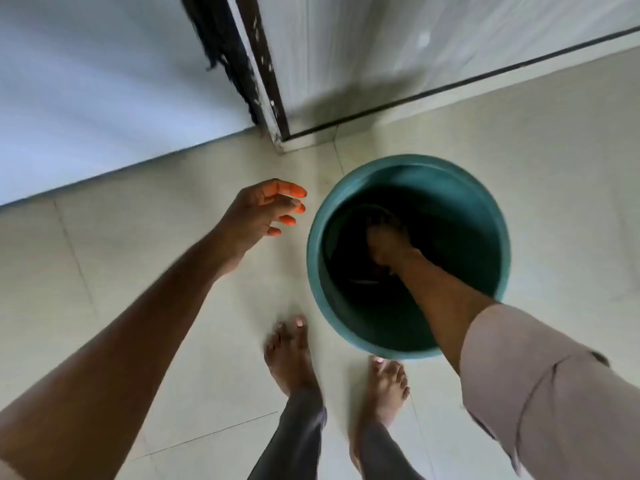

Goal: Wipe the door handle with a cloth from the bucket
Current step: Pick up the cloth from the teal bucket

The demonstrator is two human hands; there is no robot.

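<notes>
A round green bucket stands on the tiled floor in front of my feet. My right hand reaches deep inside it, down in the dark bottom, where a dark shape that may be a cloth lies; I cannot make out whether the fingers grip it. My left hand hovers just left of the bucket's rim, fingers spread, holding nothing. No door handle is in view.
A worn dark door frame meets the floor just behind the bucket, with a white wall to its left and a pale door or panel to its right. My bare feet stand just before the bucket.
</notes>
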